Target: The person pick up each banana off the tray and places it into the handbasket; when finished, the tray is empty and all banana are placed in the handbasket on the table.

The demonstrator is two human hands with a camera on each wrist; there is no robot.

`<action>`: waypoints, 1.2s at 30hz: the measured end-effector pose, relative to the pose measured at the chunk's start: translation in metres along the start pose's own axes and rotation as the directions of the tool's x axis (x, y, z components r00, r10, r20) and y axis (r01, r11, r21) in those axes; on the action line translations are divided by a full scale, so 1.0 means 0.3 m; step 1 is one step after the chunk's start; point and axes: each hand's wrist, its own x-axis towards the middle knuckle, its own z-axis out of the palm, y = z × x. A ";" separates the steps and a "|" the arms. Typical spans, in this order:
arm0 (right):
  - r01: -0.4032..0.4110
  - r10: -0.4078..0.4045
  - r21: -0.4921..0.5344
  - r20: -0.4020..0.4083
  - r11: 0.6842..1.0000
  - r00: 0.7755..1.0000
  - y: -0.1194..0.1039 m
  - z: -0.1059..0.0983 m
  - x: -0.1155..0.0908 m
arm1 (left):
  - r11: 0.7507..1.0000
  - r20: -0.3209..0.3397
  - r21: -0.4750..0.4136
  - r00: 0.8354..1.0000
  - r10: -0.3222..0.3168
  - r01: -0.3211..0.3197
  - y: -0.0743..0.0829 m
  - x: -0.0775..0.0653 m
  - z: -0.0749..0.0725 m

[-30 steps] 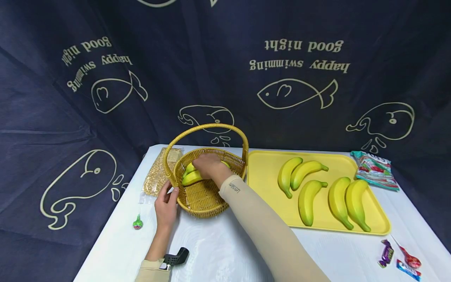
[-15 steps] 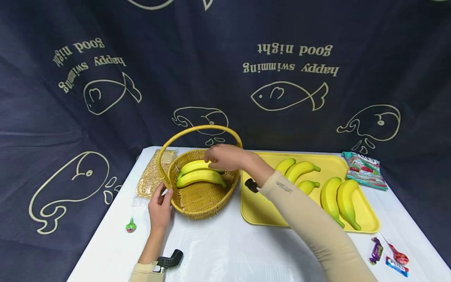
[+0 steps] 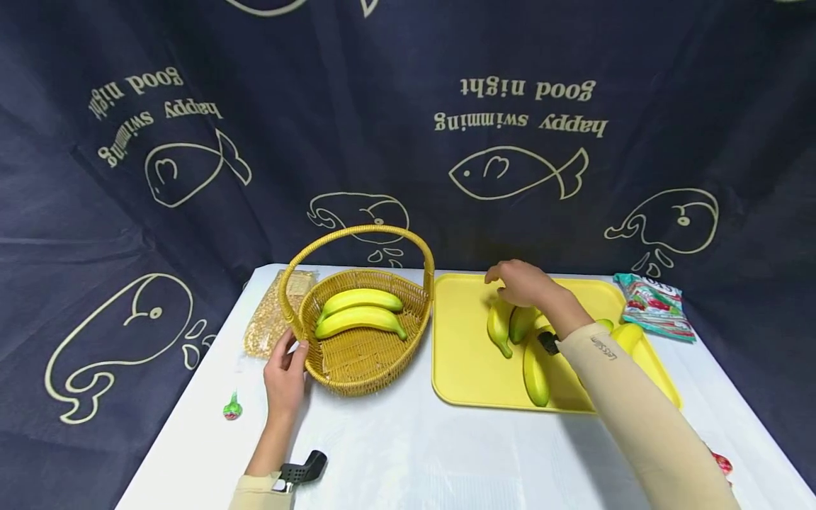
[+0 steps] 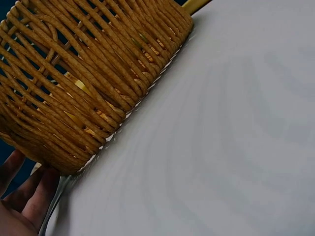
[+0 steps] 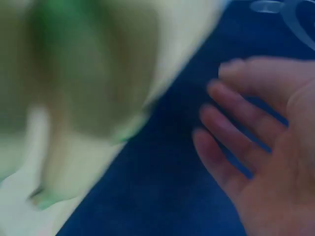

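A wicker basket (image 3: pixel 357 386) with a tall handle stands on the table, two bananas (image 3: pixel 360 320) side by side inside. At its left side my left hand (image 3: pixel 285 375) touches the wicker near the handle's base. In the left wrist view the fingers (image 4: pixel 42 194) lie fairly straight against the basket's lower wall (image 4: pixel 98 83). Over the yellow tray (image 3: pixel 462 382) hovers my right hand (image 3: pixel 525 287), fingers relaxed and holding nothing, as the right wrist view of the hand (image 5: pixel 266 132) also shows. Several bananas (image 3: pixel 537 375) lie on the tray, partly hidden by the right arm.
A clear bag of yellow kernels (image 3: pixel 264 322) lies left of the basket, with a green lollipop (image 3: pixel 232 407) nearer. A snack bag (image 3: pixel 656 308) sits at the tray's back right corner. A red lollipop (image 3: pixel 722 464) shows partly beside the right sleeve. Dark cloth hangs behind the table.
My right hand has left the basket, where two bananas now lie in plain sight, and moved right to over the tray. The left hand stays at the basket. The head view has shifted slightly.
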 end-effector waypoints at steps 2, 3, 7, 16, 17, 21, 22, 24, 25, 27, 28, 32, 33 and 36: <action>-0.053 0.056 -0.096 0.025 0.994 0.998 0.042 0.045 0.008 | 1.000 -0.004 -0.001 1.000 -0.006 0.006 -0.002 -0.003 -0.004; -0.061 0.067 -0.137 0.040 0.989 0.997 0.058 0.064 0.012 | 1.000 -0.006 -0.006 1.000 -0.007 0.007 -0.003 -0.005 -0.005; -0.049 0.070 -0.208 0.093 0.977 0.993 0.088 0.115 0.017 | 1.000 0.001 -0.019 1.000 -0.009 0.009 -0.006 -0.008 -0.002; -0.020 0.025 -0.163 0.029 0.986 0.999 0.069 0.117 0.001 | 1.000 0.023 -0.030 1.000 0.001 -0.001 -0.011 -0.002 0.011; -0.021 0.024 -0.133 0.018 0.991 1.000 0.058 0.107 -0.003 | 0.999 0.023 -0.032 1.000 0.002 -0.002 -0.012 -0.002 0.012; -0.006 0.006 0.005 0.025 1.000 1.000 -0.006 0.046 -0.021 | 1.000 0.026 -0.028 1.000 -0.003 0.004 -0.007 0.000 0.014; 0.010 -0.011 0.038 0.032 0.999 0.999 -0.025 0.029 -0.026 | 1.000 0.029 -0.028 1.000 -0.004 0.005 -0.004 0.001 0.013; 0.034 -0.039 0.097 0.047 0.995 0.998 -0.062 -0.004 -0.039 | 0.999 0.035 -0.034 0.999 -0.011 0.013 0.007 0.001 0.011; 0.039 -0.046 0.127 0.052 0.991 0.998 -0.082 -0.020 -0.047 | 0.999 0.039 -0.036 0.999 -0.012 0.014 0.016 0.000 0.009; 0.054 -0.062 0.170 0.045 0.984 0.997 -0.125 -0.047 -0.065 | 0.999 0.051 -0.040 0.999 -0.009 0.011 0.043 -0.006 0.006; 0.057 -0.065 0.177 0.041 0.983 0.997 -0.150 -0.058 -0.073 | 0.999 0.055 -0.038 0.998 -0.006 0.009 0.058 -0.011 0.004; 0.144 -0.143 0.028 -0.058 0.989 0.988 -0.266 -0.075 -0.086 | 1.000 0.055 -0.011 0.998 0.000 0.000 0.109 -0.026 -0.002; 0.173 -0.178 -0.056 -0.099 0.983 0.979 -0.297 -0.073 -0.083 | 1.000 0.052 -0.002 0.999 -0.002 0.002 0.114 -0.028 -0.003; 0.208 -0.297 -0.336 -0.238 0.918 0.925 -0.386 -0.050 -0.054 | 1.000 0.053 0.017 0.999 -0.009 0.009 0.119 -0.030 -0.005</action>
